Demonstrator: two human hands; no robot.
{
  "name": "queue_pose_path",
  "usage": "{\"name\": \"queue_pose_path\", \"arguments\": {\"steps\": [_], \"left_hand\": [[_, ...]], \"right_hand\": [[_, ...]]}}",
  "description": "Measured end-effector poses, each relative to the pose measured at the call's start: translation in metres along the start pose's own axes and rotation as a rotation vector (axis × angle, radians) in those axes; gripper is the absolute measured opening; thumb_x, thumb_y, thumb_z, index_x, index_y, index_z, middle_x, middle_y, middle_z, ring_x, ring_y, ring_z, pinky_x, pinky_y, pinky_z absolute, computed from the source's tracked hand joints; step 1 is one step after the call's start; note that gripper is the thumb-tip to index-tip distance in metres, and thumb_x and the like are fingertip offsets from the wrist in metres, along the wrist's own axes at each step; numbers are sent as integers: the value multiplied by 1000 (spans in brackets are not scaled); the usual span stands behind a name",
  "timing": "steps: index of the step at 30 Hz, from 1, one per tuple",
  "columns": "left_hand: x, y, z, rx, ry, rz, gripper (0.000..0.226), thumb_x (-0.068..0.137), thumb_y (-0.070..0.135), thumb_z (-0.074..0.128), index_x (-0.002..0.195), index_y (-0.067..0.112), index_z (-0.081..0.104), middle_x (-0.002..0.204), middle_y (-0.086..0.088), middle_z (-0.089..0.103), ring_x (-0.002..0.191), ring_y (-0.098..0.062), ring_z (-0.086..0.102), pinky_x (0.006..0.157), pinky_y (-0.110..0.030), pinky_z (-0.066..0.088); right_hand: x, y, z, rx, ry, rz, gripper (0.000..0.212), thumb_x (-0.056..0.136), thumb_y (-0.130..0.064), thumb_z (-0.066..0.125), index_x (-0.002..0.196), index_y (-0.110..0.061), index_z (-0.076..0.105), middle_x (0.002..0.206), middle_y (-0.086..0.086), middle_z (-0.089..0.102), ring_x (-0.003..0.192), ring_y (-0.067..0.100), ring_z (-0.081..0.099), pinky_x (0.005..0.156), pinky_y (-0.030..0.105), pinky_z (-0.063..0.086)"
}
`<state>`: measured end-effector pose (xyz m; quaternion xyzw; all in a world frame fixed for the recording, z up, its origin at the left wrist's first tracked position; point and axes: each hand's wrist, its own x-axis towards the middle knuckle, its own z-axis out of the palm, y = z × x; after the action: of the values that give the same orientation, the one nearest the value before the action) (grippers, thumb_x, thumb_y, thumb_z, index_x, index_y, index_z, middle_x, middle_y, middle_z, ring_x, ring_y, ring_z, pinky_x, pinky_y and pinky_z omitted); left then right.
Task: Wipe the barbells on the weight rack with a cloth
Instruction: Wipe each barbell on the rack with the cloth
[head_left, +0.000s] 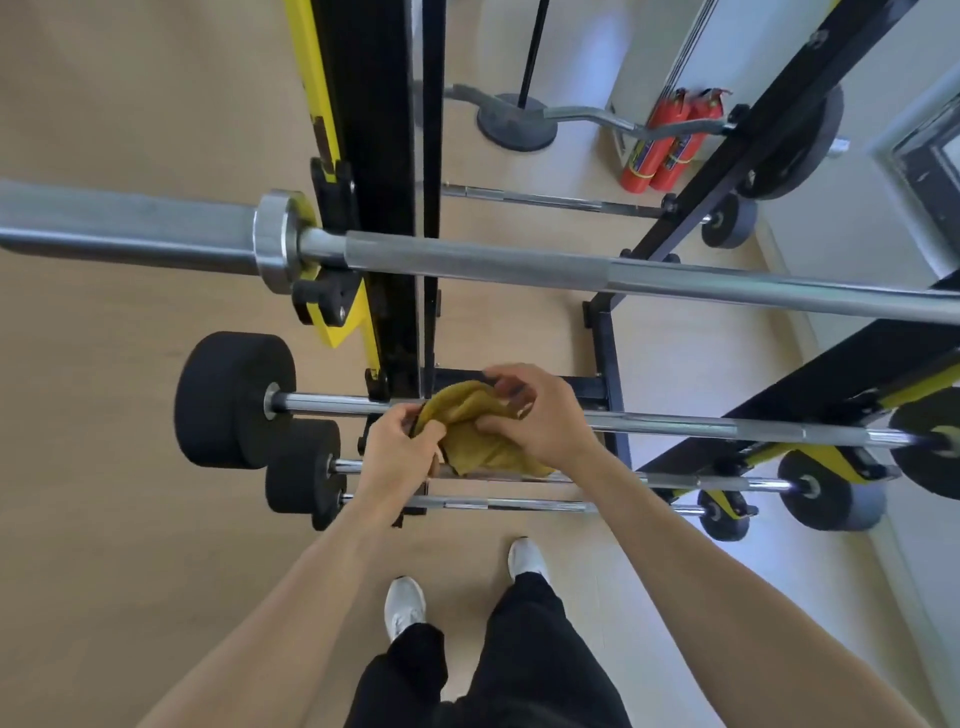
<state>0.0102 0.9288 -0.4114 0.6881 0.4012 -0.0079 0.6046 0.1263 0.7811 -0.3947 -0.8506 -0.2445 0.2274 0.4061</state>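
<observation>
Over the second barbell (675, 423) on the black and yellow rack (384, 156), both hands bunch a mustard cloth (475, 441). Left hand (402, 447) pinches its left edge with curled fingers; right hand (540, 415) grips its top and right side. A thick bare barbell (467, 260) crosses above; two shorter barbells lie lower, nearer the white shoes (405, 605).
</observation>
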Motion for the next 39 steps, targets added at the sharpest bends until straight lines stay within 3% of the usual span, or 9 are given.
{"name": "queue_pose_path", "arguments": {"steps": [4,7,10,16,20,25,29,34,39], "left_hand": [[15,-5,-2,-193,62,-205,25,101,28,57,116,8,59,78,-11,67,44,-12,57,40,-20,44],[16,-17,-6,1,69,-217,27,103,32,52,113,9,59,81,-7,69,52,-14,64,38,-17,43],[14,-30,-14,58,13,-222,24,103,31,51,114,10,58,84,-7,72,60,-19,73,42,-19,45],[10,-27,-34,462,156,-36,21,99,38,57,103,17,57,83,1,67,63,-15,64,50,-21,45],[17,-44,-32,734,381,282,40,88,27,68,121,10,53,113,-11,57,101,-27,54,84,-40,52],[26,-62,-3,759,269,290,81,84,20,74,152,11,29,156,-15,35,147,-33,30,120,-50,29],[29,-70,14,911,275,302,85,84,27,73,153,8,26,160,-20,26,152,-38,15,123,-51,16],[37,-55,20,861,406,319,77,76,18,75,143,6,37,146,-23,36,139,-41,33,119,-55,24],[22,-54,42,677,503,513,73,80,2,67,147,6,38,150,-17,38,143,-34,34,121,-49,26]], "right_hand": [[7,-15,40,-188,224,-189,47,90,-27,71,134,-27,54,140,-5,42,119,15,52,102,30,49],[18,0,76,-500,-107,-126,65,89,-48,64,145,-36,34,158,-1,25,144,28,27,118,53,24],[26,7,82,-656,-335,-71,68,94,-58,51,152,-33,24,161,3,24,149,31,19,120,60,9],[45,3,93,-823,-354,5,74,92,-58,54,148,-17,29,150,10,39,138,34,37,113,60,28],[71,-11,123,-812,-334,37,50,97,-49,51,135,-17,46,129,8,55,120,33,54,98,54,42],[77,-8,125,-854,-245,-119,23,100,-28,54,119,-17,56,100,5,65,86,26,67,70,36,50],[72,6,113,-827,-264,-229,22,98,-24,57,118,-17,49,97,5,64,81,23,67,67,33,52],[69,16,113,-796,-201,-295,18,100,-26,52,114,-16,48,98,8,62,82,24,66,71,36,53],[59,38,98,-819,-169,-330,38,93,-33,65,120,-17,43,103,7,60,89,23,65,79,38,57]]}}
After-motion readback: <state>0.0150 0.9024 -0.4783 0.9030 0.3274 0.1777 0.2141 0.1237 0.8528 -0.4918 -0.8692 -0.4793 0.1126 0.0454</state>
